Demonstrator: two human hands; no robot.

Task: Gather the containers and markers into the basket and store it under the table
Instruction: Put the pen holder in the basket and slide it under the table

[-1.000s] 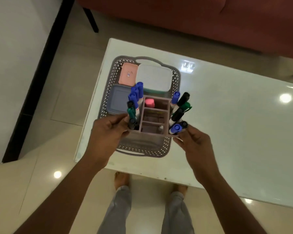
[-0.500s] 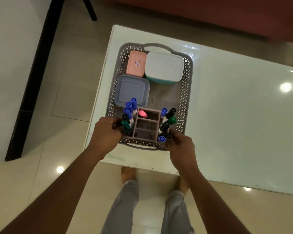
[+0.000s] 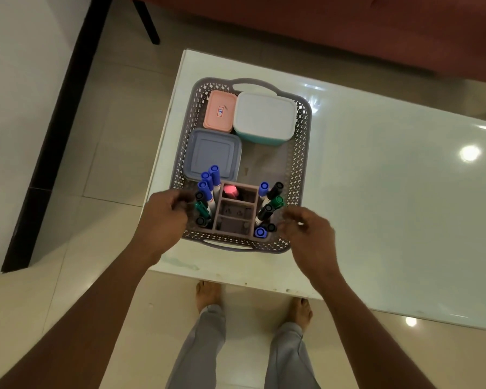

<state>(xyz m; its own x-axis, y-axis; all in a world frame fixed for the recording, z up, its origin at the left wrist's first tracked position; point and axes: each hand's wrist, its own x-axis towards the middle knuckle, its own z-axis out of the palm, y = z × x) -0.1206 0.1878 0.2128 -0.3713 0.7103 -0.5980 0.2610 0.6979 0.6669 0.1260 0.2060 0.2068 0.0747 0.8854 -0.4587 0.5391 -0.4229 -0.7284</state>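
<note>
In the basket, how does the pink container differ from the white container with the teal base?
The pink container is smaller than the white container. The pink one has a small label on its lid; the white one's lid is plain. The pink one looks one colour all over, while the white one has a white lid over a teal base. Both are closed, lie flat and sit side by side at the far end of the basket.

One head-worn view looks steeply down, close over the table [image 3: 376, 192] corner.
</note>
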